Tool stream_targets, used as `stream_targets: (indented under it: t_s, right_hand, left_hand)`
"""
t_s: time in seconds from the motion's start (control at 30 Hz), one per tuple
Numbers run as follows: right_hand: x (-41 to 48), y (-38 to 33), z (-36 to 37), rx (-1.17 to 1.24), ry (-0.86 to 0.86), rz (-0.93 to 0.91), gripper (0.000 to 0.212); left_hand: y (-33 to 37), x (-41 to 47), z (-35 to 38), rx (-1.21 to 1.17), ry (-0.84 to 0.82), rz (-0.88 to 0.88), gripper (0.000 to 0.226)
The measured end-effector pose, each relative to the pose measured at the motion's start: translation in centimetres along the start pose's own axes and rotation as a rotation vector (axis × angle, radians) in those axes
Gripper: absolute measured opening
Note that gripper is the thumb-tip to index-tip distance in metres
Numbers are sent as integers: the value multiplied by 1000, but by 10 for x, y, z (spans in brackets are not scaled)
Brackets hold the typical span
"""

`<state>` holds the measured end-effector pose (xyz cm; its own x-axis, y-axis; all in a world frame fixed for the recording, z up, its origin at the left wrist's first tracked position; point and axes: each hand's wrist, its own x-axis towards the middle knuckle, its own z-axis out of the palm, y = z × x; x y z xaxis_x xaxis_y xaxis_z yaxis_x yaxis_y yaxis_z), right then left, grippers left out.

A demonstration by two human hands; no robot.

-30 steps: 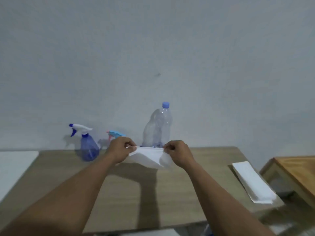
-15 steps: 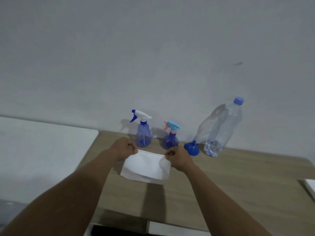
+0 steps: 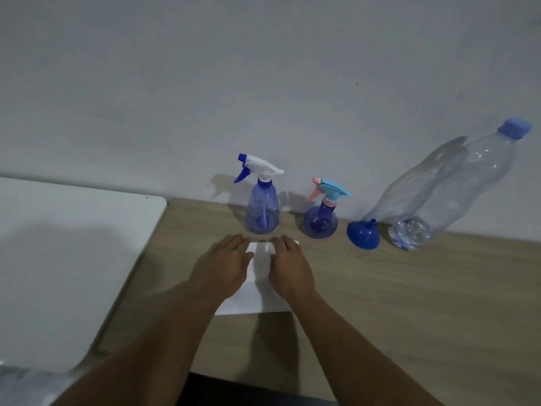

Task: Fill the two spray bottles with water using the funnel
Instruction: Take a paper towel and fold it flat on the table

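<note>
- The two spray bottles stand upright side by side at the back edge of the table, near the wall, just above the centre of the frame.
- The taller spray bottle [image 3: 262, 210] is on the left, with a translucent blue body, a white head and a dark blue trigger.
- The rounder spray bottle [image 3: 320, 222] is just to its right, with a deeper blue body, a light blue head and a pink trigger. Both have their heads on.
- The blue funnel [image 3: 363, 234] sits on the table just right of the rounder bottle, wide end down and spout up.
- The clear water bottle [image 3: 448, 197], blue cap on, stands at the right of the frame just beside the funnel. Whether the two touch cannot be told.
- A white paper towel [image 3: 257, 288] lies flat on the table in front of the spray bottles, near them and apart.
- The left hand [image 3: 222, 268] lies palm down on the towel's left part, fingers stretched out and gripping nothing.
- The right hand [image 3: 289, 268] lies the same way on the towel's right part, fingers straight and flat, close beside the left hand.
- The wooden table [image 3: 409, 303] fills the lower right of the frame.
- A white surface [image 3: 73, 244] adjoins it at the left.
- A plain grey wall [image 3: 263, 83] fills the upper half.
</note>
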<state>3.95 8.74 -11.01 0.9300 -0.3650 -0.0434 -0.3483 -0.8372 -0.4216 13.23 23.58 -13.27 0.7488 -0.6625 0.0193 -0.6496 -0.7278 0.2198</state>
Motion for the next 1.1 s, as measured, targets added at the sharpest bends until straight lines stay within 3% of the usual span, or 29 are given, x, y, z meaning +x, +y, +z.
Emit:
stream_targets:
  t_s: [0.1, 0.4, 0.67, 1.1]
  right_hand:
    - [-12, 7, 25, -113, -131, -74, 57]
    - [-29, 44, 28, -113, -74, -25, 63]
    - [-51, 146, -22, -127, -62, 53, 63]
    - [-99, 314, -96, -147, 19, 97, 76]
  left_hand:
    - [-8, -16, 18, 144, -117, 50, 66]
    - [22, -10, 23, 231, -153, 118, 66]
    - [128, 21, 46, 202, -196, 230, 68]
    - [310, 34, 91, 153, -175, 201, 70]
